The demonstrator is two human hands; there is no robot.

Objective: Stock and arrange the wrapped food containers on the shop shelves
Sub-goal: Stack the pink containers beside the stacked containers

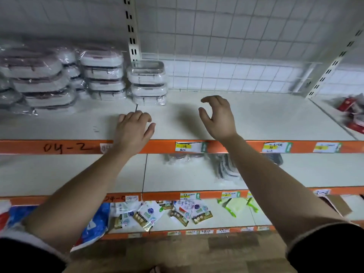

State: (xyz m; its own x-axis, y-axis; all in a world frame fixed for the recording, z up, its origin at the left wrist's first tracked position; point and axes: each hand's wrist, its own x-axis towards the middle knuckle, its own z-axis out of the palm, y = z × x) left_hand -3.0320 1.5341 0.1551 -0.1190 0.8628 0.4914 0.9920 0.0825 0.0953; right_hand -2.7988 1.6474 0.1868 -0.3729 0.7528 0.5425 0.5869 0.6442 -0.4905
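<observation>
Wrapped white food containers stand in stacks on the upper shelf (256, 119). The nearest stack (147, 83) holds three containers just right of the slotted post; a taller stack (104, 75) and a larger one (39, 79) stand further left. My left hand (133, 131) hovers over the shelf's front edge, just below the nearest stack, fingers loosely bent and holding nothing. My right hand (217, 117) hangs over bare shelf to the right of that stack, fingers and thumb curved apart, with nothing in it.
A wire grid (226, 56) backs the shelf. Orange shelf edges carry price labels (189, 147). More wrapped containers (226, 168) lie on the shelf below, and small packets (149, 213) on the lowest one. Red packs (352, 113) sit at the far right.
</observation>
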